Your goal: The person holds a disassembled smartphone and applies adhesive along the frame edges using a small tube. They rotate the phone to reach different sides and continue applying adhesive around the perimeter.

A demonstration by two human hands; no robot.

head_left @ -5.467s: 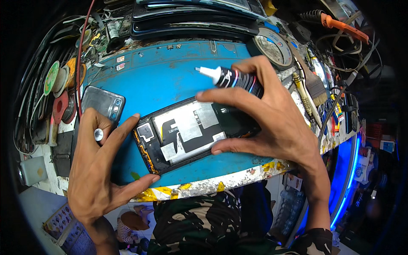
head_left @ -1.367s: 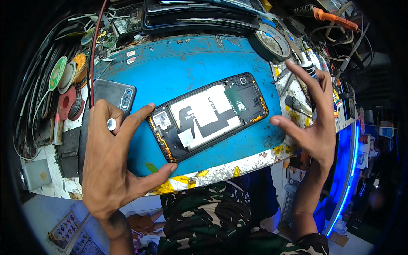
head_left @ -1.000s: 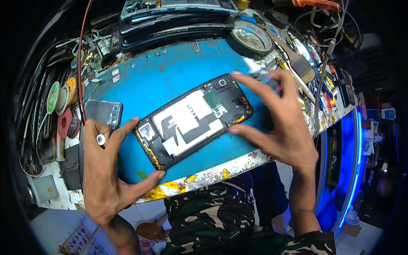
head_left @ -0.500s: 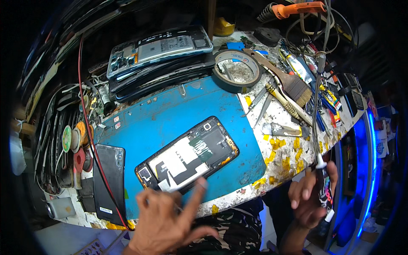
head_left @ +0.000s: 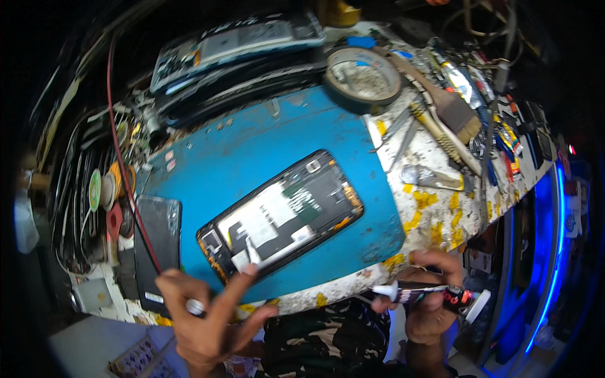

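Observation:
An opened phone (head_left: 315,208) lies slantwise on the blue mat (head_left: 372,252), its battery and inner parts showing. My left hand (head_left: 208,321) is at the mat's near edge, its index finger stretched to the phone's lower left edge; I cannot tell if it touches. Its other fingers curl around a small whitish cap-like piece (head_left: 195,307). Beyond the near edge on the right, my right hand (head_left: 432,309) grips a black glue tube (head_left: 419,295). The tube lies almost level, its white nozzle pointing left.
A dark phone back cover (head_left: 157,233) lies left of the opened phone, with a red wire (head_left: 120,151) crossing it. Stacked phone parts (head_left: 239,69) and a tape roll (head_left: 362,104) stand behind. A brush (head_left: 450,107), tweezers (head_left: 403,145) and several tubes crowd the right side.
My right hand has turned the glue tube from upright to nearly level and brought it leftward. My left hand has shifted left, uncovering the small whitish piece. The whole view has shifted slightly.

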